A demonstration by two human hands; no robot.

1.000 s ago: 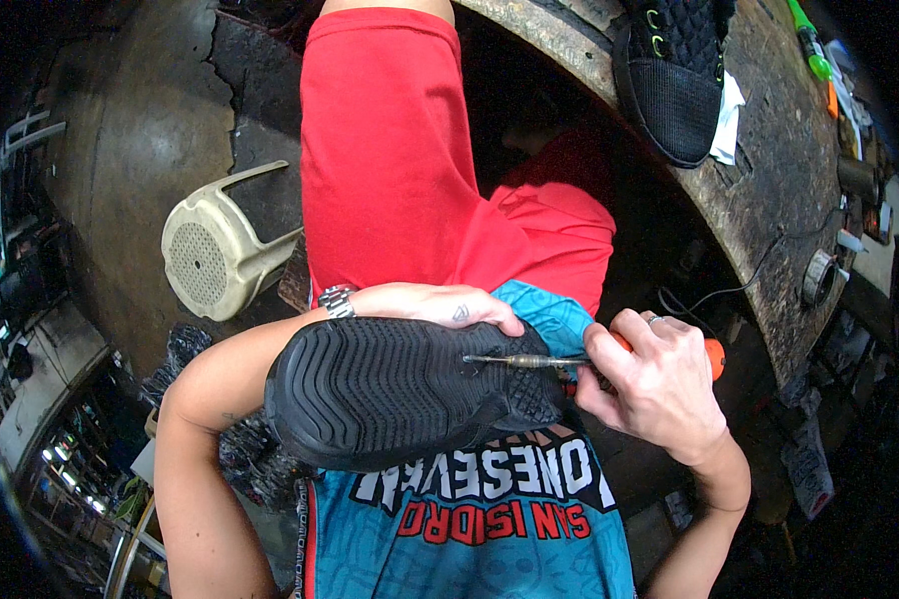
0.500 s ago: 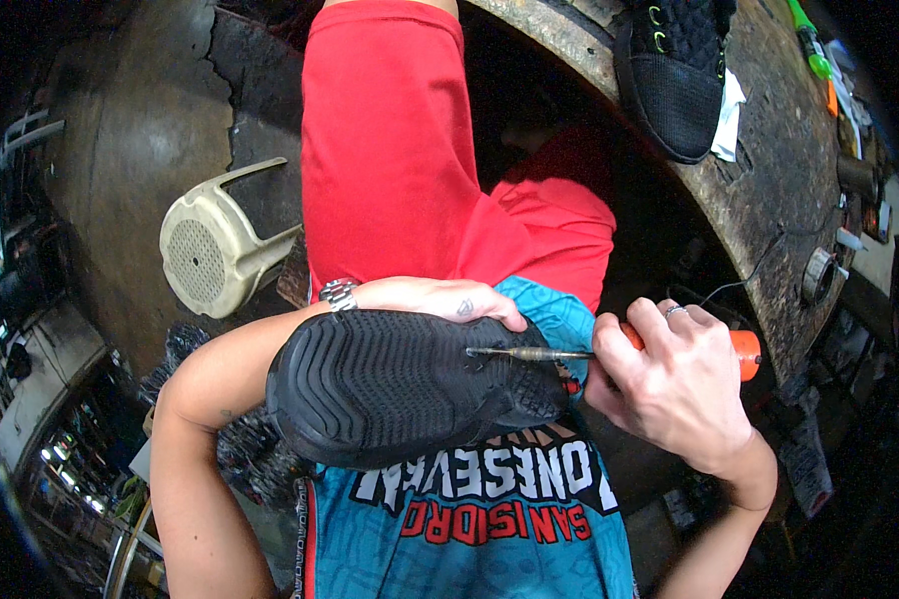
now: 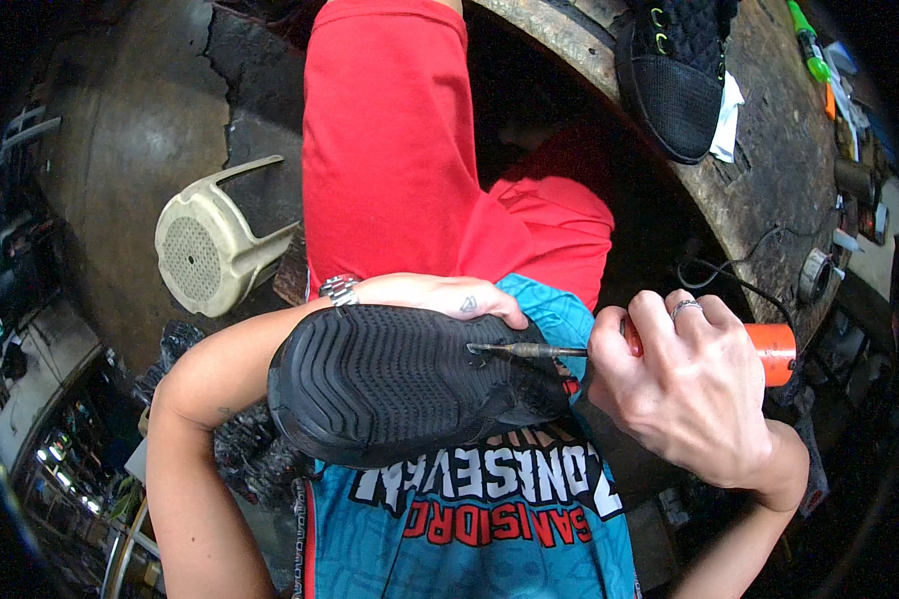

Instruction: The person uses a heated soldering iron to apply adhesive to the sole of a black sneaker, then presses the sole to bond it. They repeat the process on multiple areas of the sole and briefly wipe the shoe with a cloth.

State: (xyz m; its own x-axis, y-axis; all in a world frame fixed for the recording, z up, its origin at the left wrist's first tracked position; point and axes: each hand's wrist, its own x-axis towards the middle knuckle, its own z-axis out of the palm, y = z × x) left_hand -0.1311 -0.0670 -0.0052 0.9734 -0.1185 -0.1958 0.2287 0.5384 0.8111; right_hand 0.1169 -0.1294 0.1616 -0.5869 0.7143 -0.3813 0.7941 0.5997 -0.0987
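Observation:
A black shoe (image 3: 390,399) lies sole up across my lap. My left hand (image 3: 445,298) grips its far side, with part of the fingers hidden behind it. My right hand (image 3: 677,384) is wrapped round a tool with an orange handle (image 3: 767,351) and a long metal shaft (image 3: 544,350), whose tip rests on the tread toward the sole's right part. A dark cord (image 3: 739,288) runs behind the tool.
A cream plastic stool (image 3: 195,250) stands on the floor at left. At upper right, a worn wooden bench (image 3: 717,200) bears another black shoe (image 3: 669,110), white paper (image 3: 729,115), a green bottle (image 3: 817,60) and small tins. Red-shorted legs (image 3: 385,140) extend ahead of me.
My right hand has moved rightward and slightly down, showing more of the orange handle. The tip stays on the sole, and my left hand and the shoe have shifted slightly up.

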